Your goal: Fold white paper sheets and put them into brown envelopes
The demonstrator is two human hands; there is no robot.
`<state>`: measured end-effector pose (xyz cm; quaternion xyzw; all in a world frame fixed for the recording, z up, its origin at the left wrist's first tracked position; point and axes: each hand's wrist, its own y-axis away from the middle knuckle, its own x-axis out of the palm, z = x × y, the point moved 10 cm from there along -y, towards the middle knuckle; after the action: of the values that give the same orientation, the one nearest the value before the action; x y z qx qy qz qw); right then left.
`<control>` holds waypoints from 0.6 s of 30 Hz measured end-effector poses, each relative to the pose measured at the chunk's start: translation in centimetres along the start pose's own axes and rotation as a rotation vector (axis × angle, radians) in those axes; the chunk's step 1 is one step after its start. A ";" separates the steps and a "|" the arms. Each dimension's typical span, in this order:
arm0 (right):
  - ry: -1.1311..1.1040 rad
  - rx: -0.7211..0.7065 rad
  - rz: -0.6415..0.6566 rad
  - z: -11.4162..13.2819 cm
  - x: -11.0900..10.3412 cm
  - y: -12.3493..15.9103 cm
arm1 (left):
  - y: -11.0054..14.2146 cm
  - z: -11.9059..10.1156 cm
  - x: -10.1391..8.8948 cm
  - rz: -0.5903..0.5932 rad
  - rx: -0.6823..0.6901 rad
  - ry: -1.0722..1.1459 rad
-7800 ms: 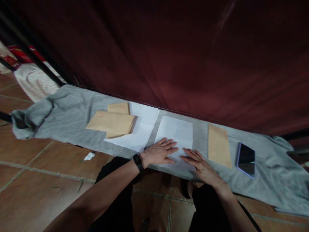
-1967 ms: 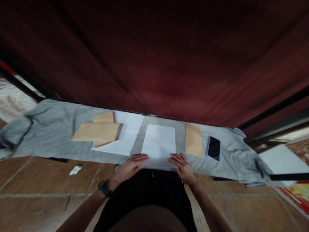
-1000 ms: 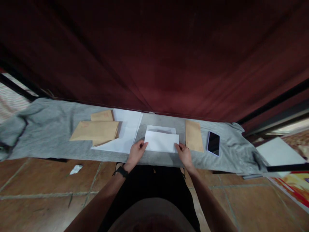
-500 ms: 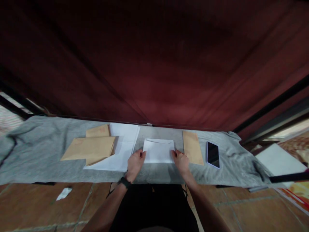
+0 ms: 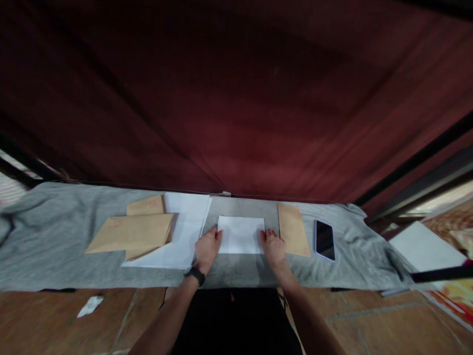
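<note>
A white sheet of paper point(image 5: 241, 235), seemingly folded over, lies in front of me on the grey cloth. At its left edge my left hand point(image 5: 207, 249) is closed, thumb and fingers pinching the side. My right hand point(image 5: 273, 248) grips the opposite edge in the same way, its fingers curled. The far edge of the paper looks straight and flat. Just beyond my right hand is a brown envelope point(image 5: 294, 230). Larger white sheets point(image 5: 190, 214) lie left of my left hand, with several brown envelopes point(image 5: 131, 231) partly covering them.
A phone point(image 5: 324, 240) rests right of the single envelope. The grey cloth point(image 5: 236, 273) covers a narrow table, wrinkled at both ends. Behind it hangs a dark red sheet point(image 5: 236, 123). A white scrap point(image 5: 90, 306) lies on the tiled floor, and a white board point(image 5: 426, 246) stands at right.
The paper's far edge showed a curved gap between layers; now it appears straight and closed. Both hands keep their places at its sides. The whole view has shifted slightly.
</note>
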<state>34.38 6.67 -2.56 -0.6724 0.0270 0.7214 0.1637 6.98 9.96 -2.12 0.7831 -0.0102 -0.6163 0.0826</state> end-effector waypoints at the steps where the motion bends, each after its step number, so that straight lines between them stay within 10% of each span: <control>1: 0.005 -0.003 0.000 0.1 0.1 0.1 | 0.0 0.0 0.0 -0.002 -0.001 -0.010; 9: 0.005 0.017 -0.094 0.6 -1.7 0.3 | 0.4 -0.7 0.4 -0.031 0.030 -0.071; 18: -0.174 -0.382 -0.142 7.1 -0.8 2.9 | 0.5 -0.7 0.7 -0.067 0.078 -0.059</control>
<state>26.82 5.59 -1.66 -0.6266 -0.1715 0.7554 0.0854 7.85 9.44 -2.57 0.7671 -0.0104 -0.6406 0.0312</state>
